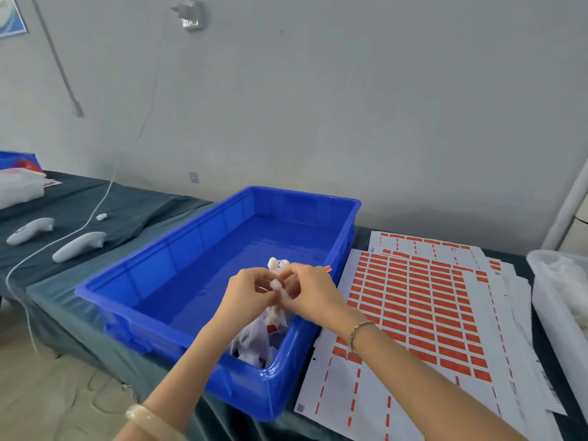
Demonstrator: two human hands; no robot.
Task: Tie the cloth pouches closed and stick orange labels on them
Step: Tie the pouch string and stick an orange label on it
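Observation:
Above the blue plastic bin (178,275) both my hands hold a small white cloth pouch (276,272). My left hand (246,296) pinches it from the left and my right hand (310,292) pinches it from the right, fingers curled round the gathered top. An orange label (327,268) sticks out past my right fingers. Several finished white pouches with orange labels (257,340) lie in the bin's near corner, partly hidden by my arms. Sheets of orange labels (423,316) lie on the table right of the bin.
A clear plastic bag of white material (560,281) stands at the far right. Two white handheld controllers (79,246) and a white cable (63,240) lie on the dark table cloth (79,313) to the left. A grey wall stands behind.

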